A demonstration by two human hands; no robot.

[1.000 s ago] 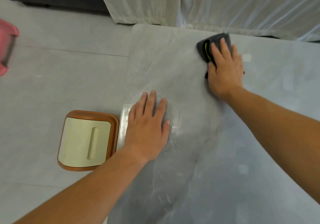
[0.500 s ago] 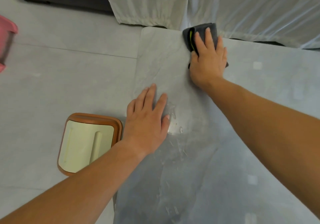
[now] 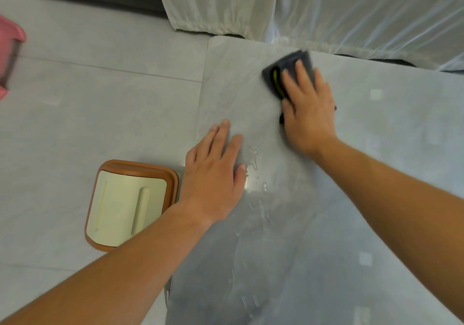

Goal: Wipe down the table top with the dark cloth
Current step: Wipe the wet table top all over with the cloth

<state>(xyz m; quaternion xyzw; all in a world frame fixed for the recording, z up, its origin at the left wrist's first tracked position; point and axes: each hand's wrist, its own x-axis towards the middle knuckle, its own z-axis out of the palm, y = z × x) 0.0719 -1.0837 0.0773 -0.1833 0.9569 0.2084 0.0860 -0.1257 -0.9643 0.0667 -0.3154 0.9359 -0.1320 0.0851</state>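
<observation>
The grey stone-look table top [image 3: 376, 174] fills the right half of the view, with streaks of water near its left edge. A folded dark cloth [image 3: 276, 73] with a yellow-green stripe lies near the table's far edge. My right hand [image 3: 307, 108] presses flat on the cloth, fingers spread over it, slightly blurred. My left hand [image 3: 213, 174] rests flat on the table's left edge with fingers apart and nothing in it.
A brown stool with a cream seat [image 3: 128, 204] stands on the floor just left of the table. White fabric and plastic sheeting [image 3: 326, 10] hang beyond the far edge. A pink object [image 3: 10, 55] sits at the far left.
My right hand slid the cloth left along the far edge, then back toward me and a little right. My left hand stayed planted on the table edge.
</observation>
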